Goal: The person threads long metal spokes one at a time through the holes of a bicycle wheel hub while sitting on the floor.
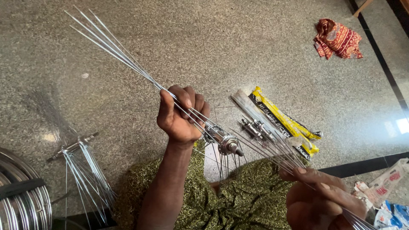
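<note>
- Wheel hub (228, 145), spokes threaded through its flange, hangs above the lap between the two hands, just below the left hand's fingers (194, 104).
- Left hand (179, 115) is fisted tight around a bundle of spokes (115, 49) fanning toward the floor's far left corner.
- Right hand (321, 196) pinches a second spoke bundle (272, 155) between thumb and closed fingers.
- Yellow packet (283, 119) lies on the stone floor (221, 47) beyond the hub.
- Another spoked hub (79, 147) lies at the left, beside stacked rims (19, 200).

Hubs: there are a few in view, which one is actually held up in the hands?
The hub between the hands: left hand and right hand grip its spokes. The second spoked hub lies untouched on the floor at left.
</note>
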